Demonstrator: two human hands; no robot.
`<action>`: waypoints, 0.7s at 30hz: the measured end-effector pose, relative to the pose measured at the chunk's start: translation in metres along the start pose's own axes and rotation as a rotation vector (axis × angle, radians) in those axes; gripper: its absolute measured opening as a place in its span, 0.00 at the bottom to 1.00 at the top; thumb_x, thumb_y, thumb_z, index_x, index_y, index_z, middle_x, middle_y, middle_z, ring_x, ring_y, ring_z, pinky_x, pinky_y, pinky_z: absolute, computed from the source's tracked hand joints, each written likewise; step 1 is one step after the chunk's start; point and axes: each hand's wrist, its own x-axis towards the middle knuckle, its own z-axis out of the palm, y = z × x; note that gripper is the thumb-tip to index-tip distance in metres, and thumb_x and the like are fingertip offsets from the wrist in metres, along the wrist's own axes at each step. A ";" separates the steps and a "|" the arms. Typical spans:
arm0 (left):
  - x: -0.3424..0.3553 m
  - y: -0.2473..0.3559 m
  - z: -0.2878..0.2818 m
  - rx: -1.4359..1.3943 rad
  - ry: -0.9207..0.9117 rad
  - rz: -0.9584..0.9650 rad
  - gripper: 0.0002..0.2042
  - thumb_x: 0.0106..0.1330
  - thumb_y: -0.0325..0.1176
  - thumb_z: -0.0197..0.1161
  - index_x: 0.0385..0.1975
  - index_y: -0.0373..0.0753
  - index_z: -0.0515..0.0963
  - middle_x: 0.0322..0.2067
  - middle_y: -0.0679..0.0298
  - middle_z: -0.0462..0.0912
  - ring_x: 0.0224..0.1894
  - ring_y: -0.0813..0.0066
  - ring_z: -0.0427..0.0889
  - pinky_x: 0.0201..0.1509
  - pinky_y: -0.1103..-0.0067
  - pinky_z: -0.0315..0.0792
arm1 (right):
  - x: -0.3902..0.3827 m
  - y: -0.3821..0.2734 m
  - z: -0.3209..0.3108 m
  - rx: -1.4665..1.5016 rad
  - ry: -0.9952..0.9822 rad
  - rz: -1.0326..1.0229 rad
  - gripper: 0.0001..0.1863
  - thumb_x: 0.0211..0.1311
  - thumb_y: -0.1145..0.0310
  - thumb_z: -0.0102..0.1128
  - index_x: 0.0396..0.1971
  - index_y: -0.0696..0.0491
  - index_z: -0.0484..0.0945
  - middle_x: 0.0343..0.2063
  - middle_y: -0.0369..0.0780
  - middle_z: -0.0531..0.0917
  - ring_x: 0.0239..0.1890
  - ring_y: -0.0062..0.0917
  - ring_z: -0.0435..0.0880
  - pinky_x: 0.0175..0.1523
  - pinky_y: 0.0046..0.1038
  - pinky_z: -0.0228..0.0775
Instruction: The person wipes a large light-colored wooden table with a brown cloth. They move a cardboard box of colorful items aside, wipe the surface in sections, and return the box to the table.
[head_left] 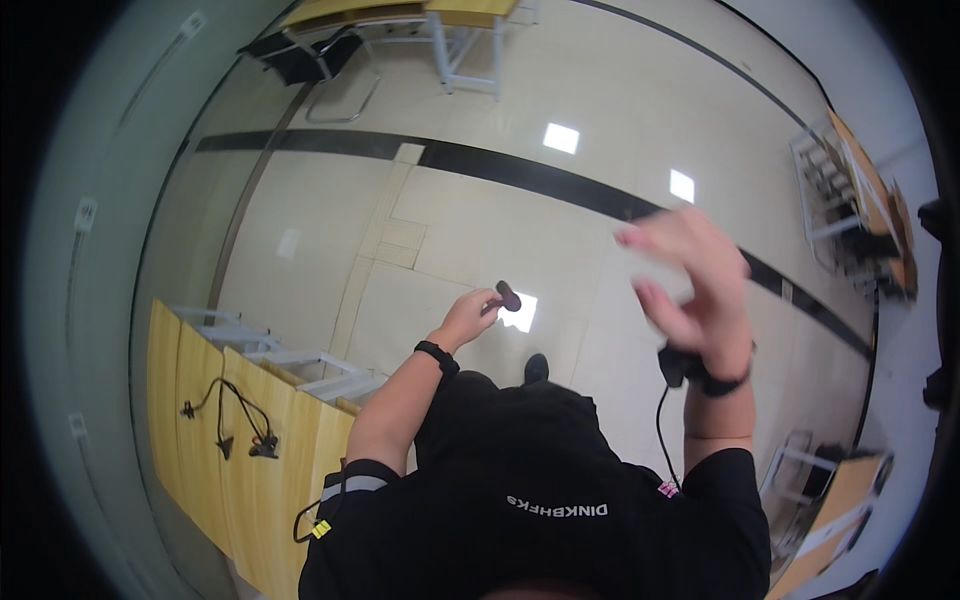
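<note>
In front of my body my left hand (467, 317) is closed round the handle of a small, dark brown, hammer-shaped tool (509, 296). Its rounded head sticks out past my fingers above the floor; most of the handle is hidden in my grip. Raised on the right, nearer the camera, my right hand (695, 285) is blurred by motion. Its thumb and fingers are curved and apart, and nothing shows between them. Black bands are strapped round both wrists, with a dark box and a cable at the right one.
Light wooden tables (215, 420) stand at my left, with black cables (240, 415) lying on top. Another desk (465, 12) and a black chair (305, 58) are at the far side. More desks (865, 185) line the right wall. My shoe (536, 368) shows on the tiled floor (300, 220).
</note>
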 end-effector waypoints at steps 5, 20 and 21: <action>0.052 0.024 -0.113 -0.042 0.108 0.142 0.11 0.67 0.27 0.68 0.48 0.35 0.85 0.40 0.54 0.89 0.41 0.58 0.88 0.48 0.69 0.82 | 0.074 0.151 0.166 0.249 -0.455 0.255 0.42 0.57 0.56 0.82 0.70 0.56 0.76 0.62 0.51 0.84 0.66 0.46 0.82 0.70 0.42 0.74; 0.068 -0.199 -0.455 -0.044 0.414 -0.130 0.11 0.71 0.36 0.69 0.49 0.40 0.86 0.43 0.55 0.90 0.46 0.52 0.88 0.52 0.62 0.80 | 0.362 0.215 0.577 0.495 -0.963 0.209 0.05 0.70 0.76 0.72 0.39 0.62 0.85 0.33 0.39 0.90 0.37 0.23 0.88 0.47 0.28 0.81; 0.070 -0.214 -0.477 -0.058 0.451 -0.151 0.11 0.72 0.37 0.69 0.48 0.41 0.86 0.43 0.56 0.90 0.47 0.52 0.88 0.52 0.61 0.80 | 0.385 0.218 0.600 0.545 -0.947 0.238 0.05 0.70 0.76 0.72 0.39 0.62 0.85 0.34 0.40 0.90 0.38 0.24 0.89 0.48 0.28 0.81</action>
